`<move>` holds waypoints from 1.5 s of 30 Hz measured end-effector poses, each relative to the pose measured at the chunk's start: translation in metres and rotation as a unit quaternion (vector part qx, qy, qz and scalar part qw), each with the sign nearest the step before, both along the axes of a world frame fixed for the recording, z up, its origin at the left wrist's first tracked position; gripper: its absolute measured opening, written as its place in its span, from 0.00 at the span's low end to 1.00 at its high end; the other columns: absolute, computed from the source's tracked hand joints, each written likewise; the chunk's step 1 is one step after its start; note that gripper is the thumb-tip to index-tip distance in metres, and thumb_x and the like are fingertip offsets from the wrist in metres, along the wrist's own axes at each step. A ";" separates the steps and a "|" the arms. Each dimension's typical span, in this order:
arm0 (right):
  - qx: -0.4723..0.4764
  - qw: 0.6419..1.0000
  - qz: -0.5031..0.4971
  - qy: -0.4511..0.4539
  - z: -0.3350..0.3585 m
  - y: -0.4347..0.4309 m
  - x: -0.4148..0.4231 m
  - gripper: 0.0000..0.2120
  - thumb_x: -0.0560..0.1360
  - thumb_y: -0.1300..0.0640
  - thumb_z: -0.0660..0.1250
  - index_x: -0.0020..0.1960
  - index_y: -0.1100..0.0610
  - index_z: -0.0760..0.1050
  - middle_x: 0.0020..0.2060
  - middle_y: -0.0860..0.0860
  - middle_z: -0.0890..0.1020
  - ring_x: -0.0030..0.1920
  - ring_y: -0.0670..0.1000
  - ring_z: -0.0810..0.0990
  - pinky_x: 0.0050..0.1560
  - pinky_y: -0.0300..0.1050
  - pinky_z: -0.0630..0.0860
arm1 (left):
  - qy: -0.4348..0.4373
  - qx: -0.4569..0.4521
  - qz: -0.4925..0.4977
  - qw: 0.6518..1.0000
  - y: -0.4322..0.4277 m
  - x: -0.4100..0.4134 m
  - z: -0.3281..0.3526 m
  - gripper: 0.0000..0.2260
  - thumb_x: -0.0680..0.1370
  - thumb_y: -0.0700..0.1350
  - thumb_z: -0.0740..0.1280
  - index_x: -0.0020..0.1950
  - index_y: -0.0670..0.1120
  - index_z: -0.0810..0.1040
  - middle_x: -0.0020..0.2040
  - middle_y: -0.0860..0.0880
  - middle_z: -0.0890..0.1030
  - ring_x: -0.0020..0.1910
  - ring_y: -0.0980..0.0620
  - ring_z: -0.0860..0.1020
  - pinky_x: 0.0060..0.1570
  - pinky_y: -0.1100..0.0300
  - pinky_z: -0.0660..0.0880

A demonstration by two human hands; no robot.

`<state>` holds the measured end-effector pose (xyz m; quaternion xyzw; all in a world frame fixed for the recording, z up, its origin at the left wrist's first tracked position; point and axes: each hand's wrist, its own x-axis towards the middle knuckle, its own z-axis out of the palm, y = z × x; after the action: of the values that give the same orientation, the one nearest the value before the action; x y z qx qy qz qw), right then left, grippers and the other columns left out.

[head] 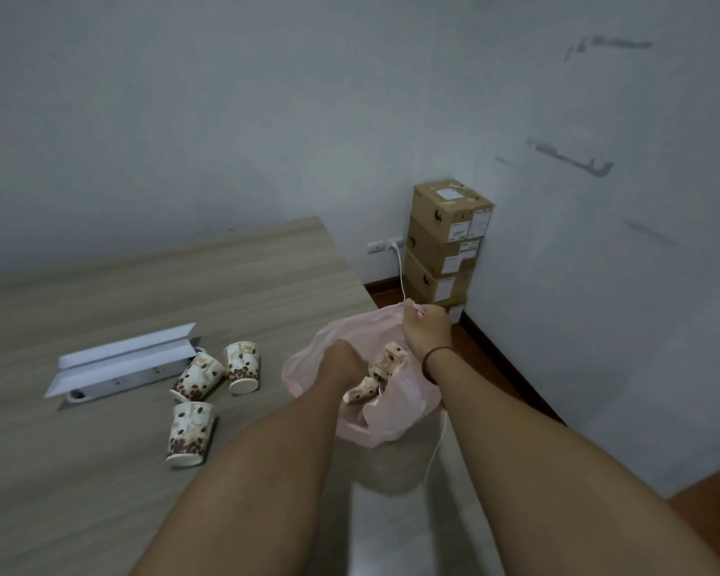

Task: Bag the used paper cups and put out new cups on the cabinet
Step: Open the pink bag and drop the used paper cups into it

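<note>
I see the wood-grain surface filling the left half of the frame. Both bare forearms run up from the bottom edge and converge at centre on a pink plastic bag, which hangs open just off the surface's right edge. Right of centre, in the wall corner, stands a stack of cardboard boxes. At left centre a white folded-open cover lies on the surface, with three printed paper cups clustered just right of it, all apart from the bag.

The right hand is at the bag's far rim, wrist bent, its fingers curled and pinching the plastic. A red string circles that wrist. The left hand dips knuckles-up into the bag's mouth. Its fingers are hidden inside, so I cannot tell whether they grip anything. Crumpled cups sit in the bag just beside that hand.
</note>
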<state>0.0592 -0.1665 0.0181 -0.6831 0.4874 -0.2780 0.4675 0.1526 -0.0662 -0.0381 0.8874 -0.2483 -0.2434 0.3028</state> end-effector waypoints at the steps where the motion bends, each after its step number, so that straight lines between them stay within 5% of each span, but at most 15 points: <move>1: 0.000 1.000 0.004 -0.001 -0.001 0.002 0.004 0.15 0.77 0.51 0.59 0.37 0.57 0.73 0.40 0.59 0.78 0.44 0.58 0.78 0.49 0.49 0.75 | -0.007 -0.004 0.005 1.000 0.005 0.006 -0.001 0.11 0.75 0.44 0.69 0.52 0.38 0.83 0.50 0.42 0.84 0.52 0.45 0.82 0.52 0.55 0.78; 5: -0.007 0.999 0.029 0.013 -0.003 0.013 0.022 0.17 0.77 0.51 0.58 0.31 0.54 0.67 0.37 0.57 0.75 0.41 0.55 0.74 0.44 0.44 0.68 | -0.032 -0.021 0.048 0.998 0.028 0.033 0.006 0.11 0.73 0.45 0.68 0.45 0.38 0.84 0.47 0.37 0.84 0.49 0.42 0.83 0.49 0.53 0.78; 13: 0.009 0.997 0.065 0.047 -0.017 0.049 0.070 0.12 0.77 0.55 0.59 0.44 0.62 0.75 0.43 0.61 0.76 0.44 0.57 0.75 0.45 0.44 0.68 | -0.047 -0.023 0.118 0.992 0.094 0.092 -0.002 0.09 0.71 0.43 0.67 0.42 0.40 0.85 0.42 0.39 0.85 0.44 0.42 0.84 0.47 0.50 0.82; 18: 0.022 0.997 0.059 0.052 -0.031 0.068 0.096 0.14 0.77 0.55 0.58 0.48 0.64 0.77 0.44 0.60 0.76 0.46 0.57 0.75 0.47 0.45 0.68 | -0.037 0.028 0.105 0.993 0.114 0.122 -0.020 0.07 0.74 0.43 0.66 0.41 0.39 0.77 0.49 0.37 0.83 0.53 0.40 0.80 0.50 0.55 0.74; 23: 0.027 0.997 0.032 0.066 -0.042 0.058 0.113 0.11 0.77 0.55 0.59 0.43 0.60 0.75 0.41 0.57 0.75 0.44 0.56 0.76 0.46 0.45 0.70 | -0.035 0.063 0.084 0.994 0.105 0.153 -0.040 0.17 0.75 0.42 0.67 0.63 0.39 0.75 0.65 0.41 0.76 0.65 0.42 0.74 0.61 0.54 0.71; 28: 0.007 0.996 0.006 0.085 -0.048 0.040 0.114 0.10 0.77 0.55 0.59 0.40 0.59 0.71 0.39 0.57 0.73 0.41 0.53 0.72 0.44 0.45 0.68 | -0.064 0.097 0.024 0.993 0.089 0.192 -0.060 0.19 0.73 0.43 0.68 0.63 0.40 0.73 0.65 0.38 0.74 0.63 0.38 0.74 0.60 0.48 0.74; 32: -0.004 0.995 -0.014 0.099 -0.052 0.027 0.106 0.11 0.77 0.57 0.59 0.39 0.61 0.72 0.37 0.58 0.74 0.40 0.55 0.72 0.43 0.44 0.68 | -0.062 0.154 -0.004 0.986 0.073 0.210 -0.072 0.30 0.74 0.43 0.69 0.74 0.45 0.61 0.76 0.38 0.57 0.68 0.35 0.69 0.62 0.47 0.72; 37: 0.001 0.995 -0.024 0.096 -0.052 0.023 0.096 0.14 0.78 0.55 0.59 0.41 0.63 0.76 0.41 0.59 0.78 0.43 0.57 0.76 0.47 0.46 0.71 | -0.094 0.225 -0.024 0.970 0.070 0.226 -0.085 0.22 0.76 0.43 0.68 0.68 0.41 0.69 0.67 0.37 0.70 0.65 0.38 0.73 0.61 0.49 0.72; 45: 0.012 0.997 -0.015 0.071 -0.040 0.033 0.088 0.16 0.78 0.56 0.59 0.46 0.68 0.78 0.45 0.64 0.81 0.49 0.63 0.80 0.52 0.52 0.76 | -0.110 0.226 -0.085 0.964 0.077 0.205 -0.075 0.18 0.73 0.45 0.72 0.61 0.39 0.77 0.63 0.38 0.76 0.60 0.40 0.77 0.60 0.51 0.74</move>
<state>0.1473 -0.1339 -0.0219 -0.6878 0.5332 -0.2296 0.4357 0.3579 0.0106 -0.1131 0.9296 -0.2932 -0.2193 0.0429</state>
